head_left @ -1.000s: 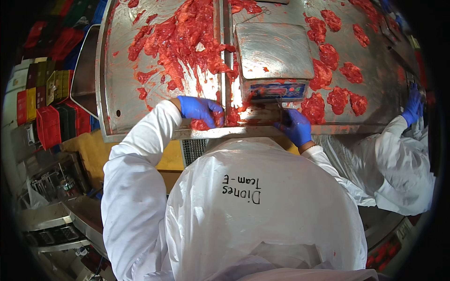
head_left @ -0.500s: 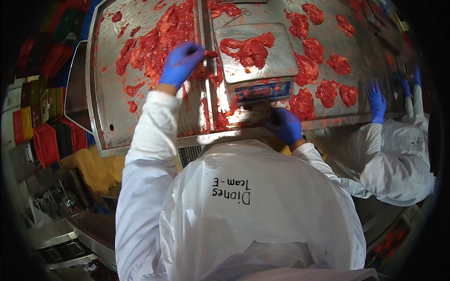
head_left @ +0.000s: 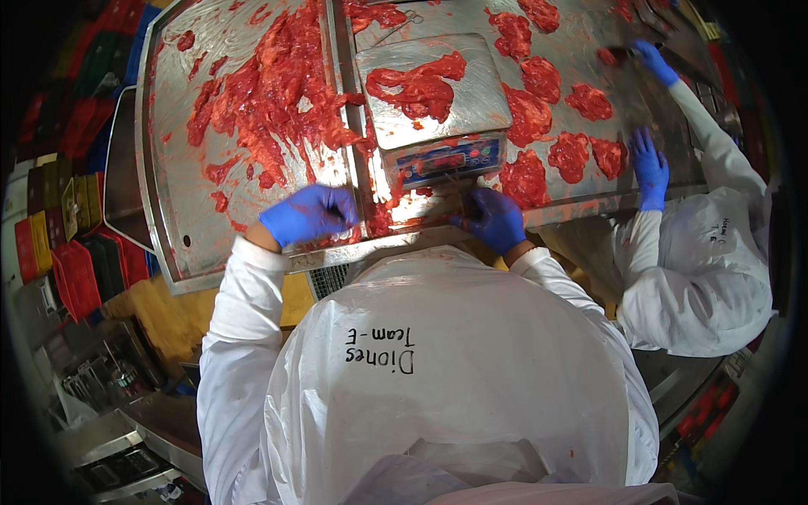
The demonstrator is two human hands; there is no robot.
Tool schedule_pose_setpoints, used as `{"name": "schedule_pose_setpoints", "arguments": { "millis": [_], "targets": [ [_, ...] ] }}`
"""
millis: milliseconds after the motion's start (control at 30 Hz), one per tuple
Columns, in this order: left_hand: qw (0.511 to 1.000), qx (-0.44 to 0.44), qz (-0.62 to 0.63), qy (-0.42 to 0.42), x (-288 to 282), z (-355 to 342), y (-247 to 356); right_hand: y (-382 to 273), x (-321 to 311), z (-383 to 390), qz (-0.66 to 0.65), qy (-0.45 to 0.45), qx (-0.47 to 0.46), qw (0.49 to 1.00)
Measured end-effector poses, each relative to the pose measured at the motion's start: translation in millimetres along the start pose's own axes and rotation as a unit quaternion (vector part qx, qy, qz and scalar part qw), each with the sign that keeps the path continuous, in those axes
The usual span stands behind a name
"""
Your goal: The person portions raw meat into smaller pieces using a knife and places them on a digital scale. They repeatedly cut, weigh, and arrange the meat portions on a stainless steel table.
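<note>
My left hand (head_left: 311,212), in a blue glove, is over the near end of the steel tray (head_left: 172,244), its fingers curled together; whether anything is between them is hidden. In front of the scale (head_left: 446,160), my right hand (head_left: 495,220), gloved too, is closed round something thin and dark that I cannot make out. A piece of raw red meat (head_left: 417,88) lies on the scale's steel platform. Left of the scale, a large heap of meat trimmings (head_left: 269,101) spreads over the tray.
Several flat meat pieces (head_left: 539,80) lie on the steel table right of the scale. Ring-handled scissors (head_left: 411,18) lie behind it. At the right, a co-worker's gloved hand (head_left: 649,172) rests near the table edge; their other hand (head_left: 656,63) reaches farther in. Coloured crates (head_left: 76,278) stand left.
My left hand has come back from the meat heap toward the tray's near edge. The right hand stays before the scale. The co-worker's far hand now reaches over the table.
</note>
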State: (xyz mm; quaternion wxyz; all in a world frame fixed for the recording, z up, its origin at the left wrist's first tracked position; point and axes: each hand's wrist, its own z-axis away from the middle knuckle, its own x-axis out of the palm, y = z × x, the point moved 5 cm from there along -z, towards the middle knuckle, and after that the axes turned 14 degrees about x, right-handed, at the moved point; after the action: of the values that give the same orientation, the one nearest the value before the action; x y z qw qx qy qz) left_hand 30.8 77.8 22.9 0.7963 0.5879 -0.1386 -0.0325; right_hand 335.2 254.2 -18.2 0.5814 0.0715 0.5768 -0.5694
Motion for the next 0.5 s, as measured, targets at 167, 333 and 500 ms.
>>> {"name": "schedule_pose_setpoints", "arguments": {
  "millis": [167, 333, 500],
  "targets": [
    [0.977, 0.141, -0.011, 0.161, -5.8, -67.5, 96.8, -5.3, -2.9, -0.4, 0.027, -0.027, 0.016, 0.999],
    [0.864, 0.134, -0.297, 0.385, -72.9, -62.5, 59.4, 46.0, 16.7, 2.5, -0.353, 0.031, -0.019, 0.935],
    [0.902, -0.128, -0.093, 0.402, -117.0, 28.5, -52.2, 57.5, -40.3, -2.0, -0.587, 0.036, 0.142, 0.796]
  ]
}}
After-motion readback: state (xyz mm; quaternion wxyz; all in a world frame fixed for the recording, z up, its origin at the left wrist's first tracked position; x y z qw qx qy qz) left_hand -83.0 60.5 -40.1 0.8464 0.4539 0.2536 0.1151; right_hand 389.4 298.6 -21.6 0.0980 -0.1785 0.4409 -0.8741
